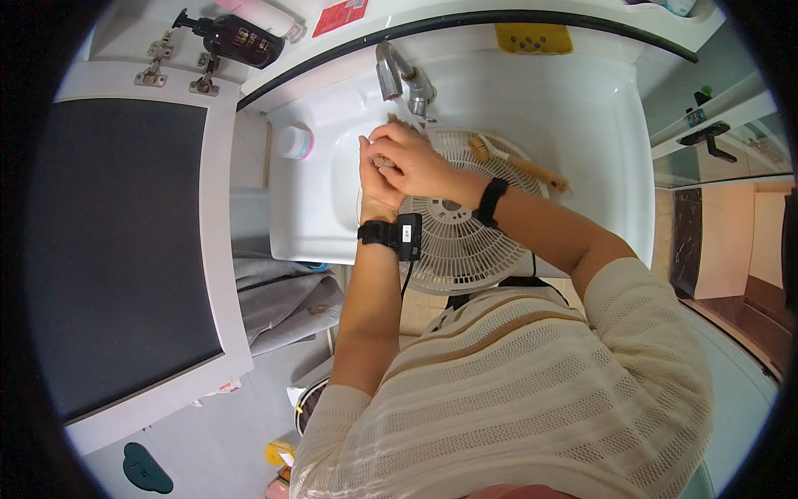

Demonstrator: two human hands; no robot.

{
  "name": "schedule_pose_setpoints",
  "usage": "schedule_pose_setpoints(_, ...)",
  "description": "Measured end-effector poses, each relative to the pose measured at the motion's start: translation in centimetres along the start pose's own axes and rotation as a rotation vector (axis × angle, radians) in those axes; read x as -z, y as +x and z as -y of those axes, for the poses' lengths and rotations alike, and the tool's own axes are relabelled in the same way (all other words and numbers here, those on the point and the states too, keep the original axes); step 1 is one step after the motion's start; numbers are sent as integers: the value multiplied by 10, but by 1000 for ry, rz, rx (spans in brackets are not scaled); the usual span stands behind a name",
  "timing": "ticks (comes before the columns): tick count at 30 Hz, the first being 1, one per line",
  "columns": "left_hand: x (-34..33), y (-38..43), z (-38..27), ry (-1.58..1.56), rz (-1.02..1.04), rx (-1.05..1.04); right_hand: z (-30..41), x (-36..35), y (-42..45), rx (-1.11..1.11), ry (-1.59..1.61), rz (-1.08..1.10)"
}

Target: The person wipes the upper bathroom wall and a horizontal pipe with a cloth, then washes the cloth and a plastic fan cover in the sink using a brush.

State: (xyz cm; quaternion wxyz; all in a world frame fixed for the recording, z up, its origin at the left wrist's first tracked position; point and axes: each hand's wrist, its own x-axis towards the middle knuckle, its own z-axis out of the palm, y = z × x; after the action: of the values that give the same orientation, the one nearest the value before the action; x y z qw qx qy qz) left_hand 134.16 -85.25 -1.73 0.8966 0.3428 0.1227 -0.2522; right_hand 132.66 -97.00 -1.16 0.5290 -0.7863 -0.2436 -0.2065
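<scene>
Under the running metal faucet point(390, 78), my left hand point(377, 181) and my right hand point(408, 153) are pressed together around a wet, brownish cloth point(381, 161), of which only small parts show. Both hands are over the white washbasin point(299, 212). A round white plastic fan grille point(461, 249) lies across the basin, partly beneath my hands and right forearm. On the grille's right side rests a wooden-handled brush point(530, 169), its bristle head by the grille's upper edge.
A white lidded jar point(295, 143) stands on the basin's left ledge. A yellow soap holder point(533, 38) is at the back rim. A dark pump bottle point(243, 41) is on the upper left shelf, above an opened cabinet door point(215, 218). A grey towel point(290, 299) hangs below left.
</scene>
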Motion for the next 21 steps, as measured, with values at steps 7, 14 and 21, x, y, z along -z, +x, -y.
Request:
schedule_pose_setpoints(7,-12,21,23,58,-125,-14,-33,5,-3,-190,-267,-84)
schedule_pose_setpoints(14,-20,34,37,353,-241,-73,-55,6,4,-417,-279,11)
schedule_pose_setpoints(21,-5,52,39,1394,-466,-739,-57,10,4,-724,38,97)
